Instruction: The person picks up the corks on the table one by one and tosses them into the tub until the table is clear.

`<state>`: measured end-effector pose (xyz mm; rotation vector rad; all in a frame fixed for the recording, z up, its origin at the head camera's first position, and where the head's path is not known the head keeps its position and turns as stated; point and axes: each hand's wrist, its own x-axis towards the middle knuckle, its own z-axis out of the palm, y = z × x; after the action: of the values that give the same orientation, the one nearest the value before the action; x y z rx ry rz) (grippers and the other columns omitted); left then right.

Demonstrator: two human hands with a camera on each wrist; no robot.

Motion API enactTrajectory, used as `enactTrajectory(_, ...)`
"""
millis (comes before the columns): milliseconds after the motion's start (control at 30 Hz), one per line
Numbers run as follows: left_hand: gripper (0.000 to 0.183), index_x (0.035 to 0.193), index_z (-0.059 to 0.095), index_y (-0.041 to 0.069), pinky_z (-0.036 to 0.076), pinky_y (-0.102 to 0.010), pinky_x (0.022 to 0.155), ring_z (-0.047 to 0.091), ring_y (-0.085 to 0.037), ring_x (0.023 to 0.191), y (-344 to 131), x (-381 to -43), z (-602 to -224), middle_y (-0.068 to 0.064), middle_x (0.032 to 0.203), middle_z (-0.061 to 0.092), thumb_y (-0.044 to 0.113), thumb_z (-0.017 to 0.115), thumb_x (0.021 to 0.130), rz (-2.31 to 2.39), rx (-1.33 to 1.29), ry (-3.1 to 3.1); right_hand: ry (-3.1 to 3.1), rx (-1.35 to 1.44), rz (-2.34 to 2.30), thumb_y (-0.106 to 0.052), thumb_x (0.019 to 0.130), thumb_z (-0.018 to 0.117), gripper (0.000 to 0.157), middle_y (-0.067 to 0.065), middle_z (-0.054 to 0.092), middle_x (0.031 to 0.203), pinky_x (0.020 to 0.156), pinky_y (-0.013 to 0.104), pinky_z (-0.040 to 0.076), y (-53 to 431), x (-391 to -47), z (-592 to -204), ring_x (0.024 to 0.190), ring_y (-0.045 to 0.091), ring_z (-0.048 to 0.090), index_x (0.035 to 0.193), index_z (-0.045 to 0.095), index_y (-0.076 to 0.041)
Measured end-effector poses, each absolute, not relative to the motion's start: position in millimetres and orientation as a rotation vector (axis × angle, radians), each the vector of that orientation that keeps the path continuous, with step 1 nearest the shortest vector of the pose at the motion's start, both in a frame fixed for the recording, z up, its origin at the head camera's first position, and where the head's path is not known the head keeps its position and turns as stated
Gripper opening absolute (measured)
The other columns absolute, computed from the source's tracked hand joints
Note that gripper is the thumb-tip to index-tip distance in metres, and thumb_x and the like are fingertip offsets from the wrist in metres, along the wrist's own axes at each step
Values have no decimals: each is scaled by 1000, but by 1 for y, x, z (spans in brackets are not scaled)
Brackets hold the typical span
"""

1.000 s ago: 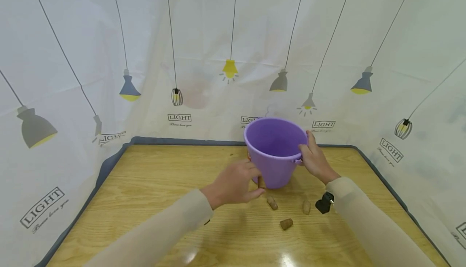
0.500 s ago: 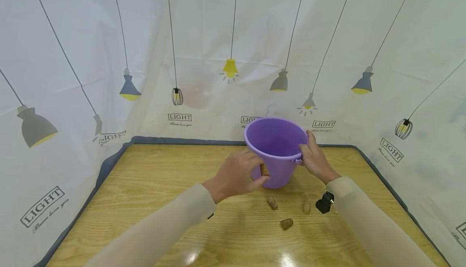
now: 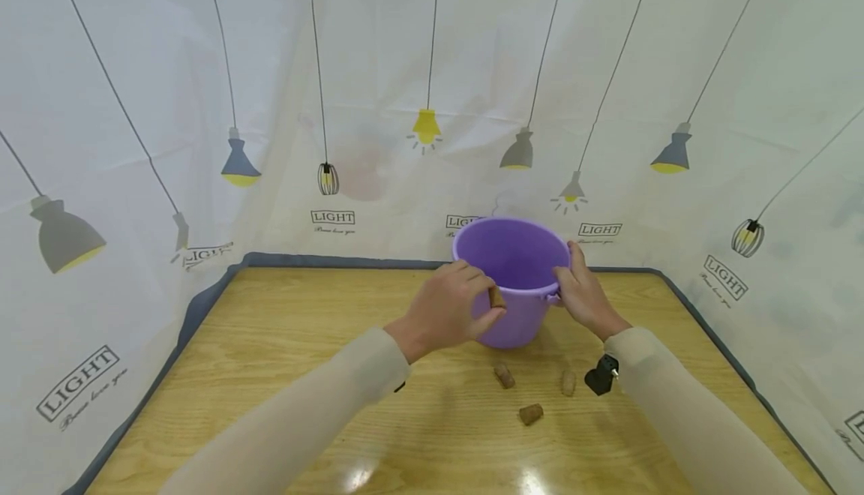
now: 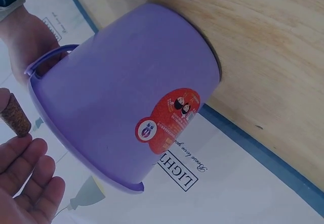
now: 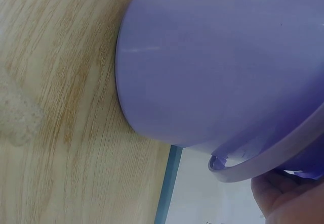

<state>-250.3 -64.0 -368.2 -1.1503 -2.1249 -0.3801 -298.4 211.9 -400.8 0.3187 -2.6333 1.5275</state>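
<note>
A purple bucket (image 3: 516,322) stands upright on the wooden table, its mouth facing up. My left hand (image 3: 448,307) pinches a brown cork (image 3: 497,298) between thumb and fingertips, level with the bucket's near left rim. In the left wrist view the cork (image 4: 15,117) shows beside the rim, outside the bucket (image 4: 116,87). My right hand (image 3: 587,292) grips the bucket's right rim, thumb on the near side. In the right wrist view its fingers (image 5: 283,188) curl at the rim by the hanging handle (image 5: 273,155).
In front of the bucket lie three more corks: a cork (image 3: 503,376) nearest it, a darker cork (image 3: 531,414) closer to me, and a paler cork (image 3: 568,383) to the right. A white lamp-print sheet (image 3: 378,105) walls in the table (image 3: 283,345) behind and at both sides.
My left hand has risen from low beside the bucket to its rim, lifting the cork with it. The right hand and the bucket have stayed in place.
</note>
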Motion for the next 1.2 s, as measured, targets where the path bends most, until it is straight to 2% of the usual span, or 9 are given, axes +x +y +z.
enactTrajectory(267, 16, 86, 72, 17, 50, -28, 73, 59, -13, 77, -60, -260, -361, 4, 84, 70, 32, 79, 88, -372, -1120, -2120, -2631, 327, 1513, -25, 108, 28, 67, 36, 34, 154, 79, 29, 60, 212, -300, -402, 105, 32, 60, 164, -6, -11)
enactTrajectory(500, 18, 87, 73, 14, 51, -28, 71, 60, -14, 76, -58, -268, -356, 1, 84, 70, 31, 78, 89, -388, -1095, -2149, -2635, 330, 1515, -24, 109, 29, 67, 35, 41, 147, 77, 29, 60, 212, -301, -402, 96, 27, 60, 165, -6, -11)
enactTrajectory(733, 22, 90, 74, 13, 52, -29, 76, 61, -15, 80, -57, -274, -351, -1, 87, 71, 35, 76, 92, -387, -1048, -2216, -2638, 328, 1510, -23, 109, 29, 67, 35, 44, 142, 77, 27, 59, 212, -301, -401, 93, 25, 61, 164, -6, -10)
enactTrajectory(967, 22, 89, 74, 15, 51, -28, 75, 60, -13, 79, -52, -279, -351, 2, 87, 71, 37, 75, 93, -357, -1013, -2271, -2635, 303, 1497, -23, 108, 31, 67, 33, 48, 138, 74, 27, 59, 212, -300, -401, 89, 24, 61, 165, -4, -11)
enactTrajectory(1067, 23, 90, 74, 17, 51, -28, 78, 60, -13, 80, -49, -281, -350, 4, 88, 71, 40, 73, 95, -325, -999, -2292, -2641, 295, 1487, -23, 108, 32, 67, 33, 49, 137, 74, 27, 59, 213, -300, -402, 89, 24, 61, 165, -3, -10)
enactTrajectory(1200, 24, 90, 74, 17, 52, -31, 88, 62, -14, 83, -44, -284, -348, 3, 89, 73, 41, 71, 96, -312, -990, -2315, -2635, 292, 1481, -22, 108, 32, 67, 33, 49, 136, 73, 27, 60, 213, -301, -403, 88, 24, 61, 165, -2, -10)
